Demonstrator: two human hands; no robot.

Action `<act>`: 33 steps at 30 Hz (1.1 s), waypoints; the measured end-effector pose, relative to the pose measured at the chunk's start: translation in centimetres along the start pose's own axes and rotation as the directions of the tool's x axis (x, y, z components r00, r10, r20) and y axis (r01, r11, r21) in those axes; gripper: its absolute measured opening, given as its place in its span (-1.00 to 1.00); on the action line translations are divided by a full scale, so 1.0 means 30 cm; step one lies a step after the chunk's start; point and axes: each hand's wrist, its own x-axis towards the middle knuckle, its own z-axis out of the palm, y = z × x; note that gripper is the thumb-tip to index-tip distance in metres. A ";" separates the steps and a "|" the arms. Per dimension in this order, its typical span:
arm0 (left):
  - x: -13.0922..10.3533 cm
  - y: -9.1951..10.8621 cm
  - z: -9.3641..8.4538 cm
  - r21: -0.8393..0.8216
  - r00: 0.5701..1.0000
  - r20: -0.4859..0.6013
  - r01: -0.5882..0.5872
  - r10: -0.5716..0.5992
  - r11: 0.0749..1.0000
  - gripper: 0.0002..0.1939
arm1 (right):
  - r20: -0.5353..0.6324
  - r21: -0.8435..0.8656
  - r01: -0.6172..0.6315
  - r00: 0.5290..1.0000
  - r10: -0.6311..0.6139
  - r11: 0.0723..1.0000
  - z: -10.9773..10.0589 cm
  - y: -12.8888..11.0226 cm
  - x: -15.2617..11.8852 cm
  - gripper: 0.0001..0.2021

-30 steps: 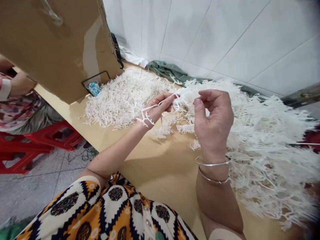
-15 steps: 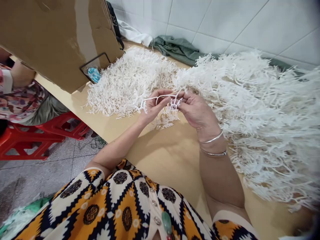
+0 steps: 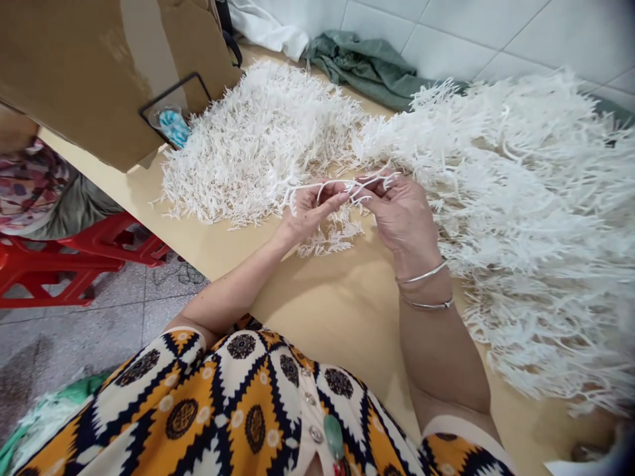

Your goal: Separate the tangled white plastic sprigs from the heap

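Observation:
Between my two hands a thin white branched piece (image 3: 328, 183) is stretched over the table. My left hand (image 3: 308, 210) pinches it, and one forked end hangs past the fingers on the left. My right hand (image 3: 397, 210) grips its other part, with small white tips showing at the thumb and above the fingers. The fingertips of both hands nearly meet. Just below them a small cluster of white pieces (image 3: 332, 238) lies on the table. A dense heap of short white pieces (image 3: 258, 142) is behind my left hand, and a larger pile of long white strands (image 3: 526, 225) spreads to the right.
A cardboard box (image 3: 99, 73) stands at the back left, with a black wire frame and a blue-and-white packet (image 3: 173, 127) on its side. Green cloth (image 3: 362, 66) lies along the tiled wall. Red stools (image 3: 59, 268) and a seated person are at the left.
The camera view has shifted slightly. My right hand has moved a little to the right, and the white piece now shows more of its branches above the right fingers.

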 end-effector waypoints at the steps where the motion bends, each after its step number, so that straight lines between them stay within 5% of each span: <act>1: -0.001 0.008 -0.002 0.007 1.000 0.005 0.007 -0.007 1.000 -0.56 | -0.003 -0.060 0.017 1.000 -0.017 0.998 0.001 0.008 0.001 -0.80; 5: -0.015 0.027 -0.002 -0.005 0.999 0.014 0.050 -0.050 0.999 -0.54 | -0.083 -0.408 0.149 0.976 -0.199 0.901 0.001 0.071 0.009 -0.95; 8: -0.034 0.025 0.010 -0.022 0.992 0.085 0.098 -0.096 0.995 -0.54 | -0.179 -0.489 0.097 0.961 -0.209 0.867 -0.023 0.142 0.017 -0.92; 16: -0.033 0.012 0.014 -0.083 0.996 -0.024 0.083 -0.085 0.993 -0.58 | -0.152 -0.472 0.144 0.959 -0.241 0.870 -0.035 0.188 0.013 -0.80; 22: -0.015 -0.028 -0.015 -0.068 0.987 -0.128 0.091 -0.099 0.994 -0.65 | -0.069 -0.203 0.199 0.974 -0.217 0.959 0.010 0.142 -0.019 -0.79; 29: -0.007 -0.056 -0.012 -0.077 0.992 -0.095 0.080 -0.088 0.994 -0.69 | -0.001 -0.130 0.165 0.986 -0.167 0.978 0.026 0.126 -0.025 -0.80; 33: -0.010 -0.056 -0.008 -0.069 0.994 -0.077 0.073 -0.078 0.995 -0.60 | -0.061 -0.172 0.183 0.979 -0.196 0.968 0.028 0.154 -0.015 -0.83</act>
